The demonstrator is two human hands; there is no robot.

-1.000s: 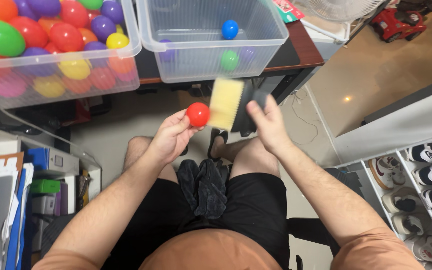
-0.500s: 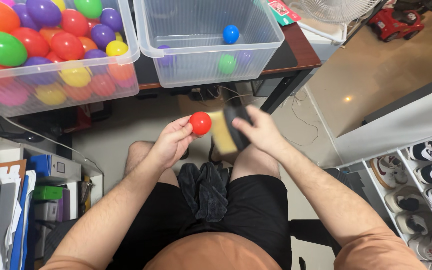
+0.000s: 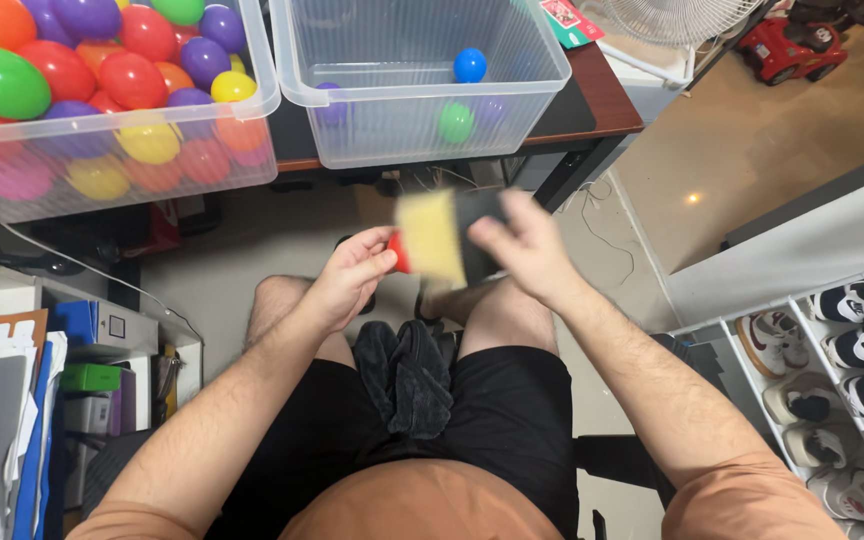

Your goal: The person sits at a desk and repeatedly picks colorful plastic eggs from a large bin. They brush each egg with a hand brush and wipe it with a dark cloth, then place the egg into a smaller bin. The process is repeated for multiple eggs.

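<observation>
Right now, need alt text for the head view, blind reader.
Seated person's left hand holds a small red plastic ball while the right hand presses a black-backed brush with pale yellow bristles over it. Ahead, one clear plastic bin full of coloured balls, another nearly empty.

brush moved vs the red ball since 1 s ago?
Yes. The brush has swept leftward across the red ball, now mostly covering it; it was beside it earlier, judged against the right bin.
</observation>
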